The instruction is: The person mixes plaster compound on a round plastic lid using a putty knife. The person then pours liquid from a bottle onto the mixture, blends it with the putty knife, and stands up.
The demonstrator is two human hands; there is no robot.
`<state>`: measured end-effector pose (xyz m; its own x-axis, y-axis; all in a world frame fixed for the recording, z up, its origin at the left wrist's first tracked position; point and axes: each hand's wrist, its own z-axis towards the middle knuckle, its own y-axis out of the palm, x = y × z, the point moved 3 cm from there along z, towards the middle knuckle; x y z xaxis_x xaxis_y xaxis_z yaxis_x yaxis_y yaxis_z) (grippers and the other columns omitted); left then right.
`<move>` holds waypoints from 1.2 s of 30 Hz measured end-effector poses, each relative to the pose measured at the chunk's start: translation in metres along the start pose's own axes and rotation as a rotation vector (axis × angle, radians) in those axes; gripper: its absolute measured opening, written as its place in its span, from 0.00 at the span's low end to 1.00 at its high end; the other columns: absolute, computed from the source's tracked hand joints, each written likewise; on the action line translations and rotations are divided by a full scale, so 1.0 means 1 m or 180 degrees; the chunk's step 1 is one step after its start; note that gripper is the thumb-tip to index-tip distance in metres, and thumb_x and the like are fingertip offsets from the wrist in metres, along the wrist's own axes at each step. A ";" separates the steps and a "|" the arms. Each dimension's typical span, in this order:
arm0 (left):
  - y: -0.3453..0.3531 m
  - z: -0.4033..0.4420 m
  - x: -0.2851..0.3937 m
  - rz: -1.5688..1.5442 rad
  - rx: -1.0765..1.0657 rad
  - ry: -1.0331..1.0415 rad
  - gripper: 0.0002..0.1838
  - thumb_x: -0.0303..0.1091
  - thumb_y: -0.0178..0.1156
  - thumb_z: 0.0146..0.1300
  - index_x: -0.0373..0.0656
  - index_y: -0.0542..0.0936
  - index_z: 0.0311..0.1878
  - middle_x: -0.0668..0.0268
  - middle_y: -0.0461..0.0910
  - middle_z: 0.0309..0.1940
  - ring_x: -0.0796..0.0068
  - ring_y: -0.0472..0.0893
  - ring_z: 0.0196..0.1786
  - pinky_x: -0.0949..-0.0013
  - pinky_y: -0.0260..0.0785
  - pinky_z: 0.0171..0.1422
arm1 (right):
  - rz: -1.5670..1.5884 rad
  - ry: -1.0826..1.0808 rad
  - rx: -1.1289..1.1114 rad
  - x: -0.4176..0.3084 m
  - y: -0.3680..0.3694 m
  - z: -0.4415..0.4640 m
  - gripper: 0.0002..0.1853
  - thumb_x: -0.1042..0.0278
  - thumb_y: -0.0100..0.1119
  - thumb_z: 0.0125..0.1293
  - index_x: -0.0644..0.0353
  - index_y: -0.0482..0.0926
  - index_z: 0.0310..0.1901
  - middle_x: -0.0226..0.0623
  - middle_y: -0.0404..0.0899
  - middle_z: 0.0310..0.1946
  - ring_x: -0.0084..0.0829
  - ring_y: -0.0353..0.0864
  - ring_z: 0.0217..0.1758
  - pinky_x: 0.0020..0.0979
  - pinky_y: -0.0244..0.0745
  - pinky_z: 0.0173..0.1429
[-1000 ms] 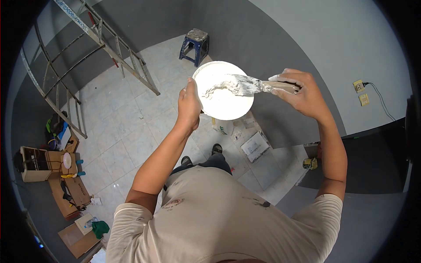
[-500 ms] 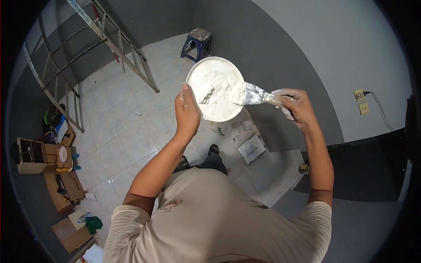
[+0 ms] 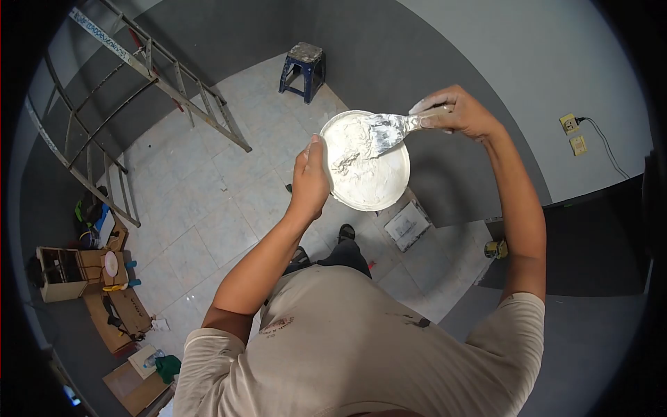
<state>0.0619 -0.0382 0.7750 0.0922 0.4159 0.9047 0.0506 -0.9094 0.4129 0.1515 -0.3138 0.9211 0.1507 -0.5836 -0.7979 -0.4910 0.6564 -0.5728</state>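
My left hand grips a round tub by its left side, thumb on the rim, with the other fingers hidden beneath. The tub is tipped so its open top faces me. White paste fills it, smooth at the lower right and lumpy toward the left. My right hand is closed around the handle of a putty knife. Its wide blade is smeared white and lies over the paste at the tub's upper right. White residue coats some of my right fingers.
A metal ladder stands at the upper left. By the grey wall is a blue stool. A paste-marked tray and a small can sit low at the right. Cardboard boxes line the left; a wall socket is at right.
The putty knife has moved from the tub's right rim inward over the paste, and my right hand has risen. The tub has shifted right and slightly down in view with my left hand.
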 end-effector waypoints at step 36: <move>-0.022 0.034 0.025 -0.1199 0.0453 -0.0343 0.26 0.45 0.43 0.84 0.28 0.76 0.62 0.52 0.86 0.52 0.64 0.89 0.48 0.64 0.82 0.50 | -0.3351 -0.1678 0.0484 -0.047 0.094 -0.080 0.16 0.79 0.60 0.64 0.63 0.80 0.54 0.39 0.79 0.42 0.39 0.86 0.41 0.37 0.83 0.41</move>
<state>0.0974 -0.0078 0.7848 0.1441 0.7247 0.6738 0.2370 -0.6864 0.6875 0.0297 -0.2630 0.9198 0.7715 -0.6247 0.1206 0.1875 0.0422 -0.9814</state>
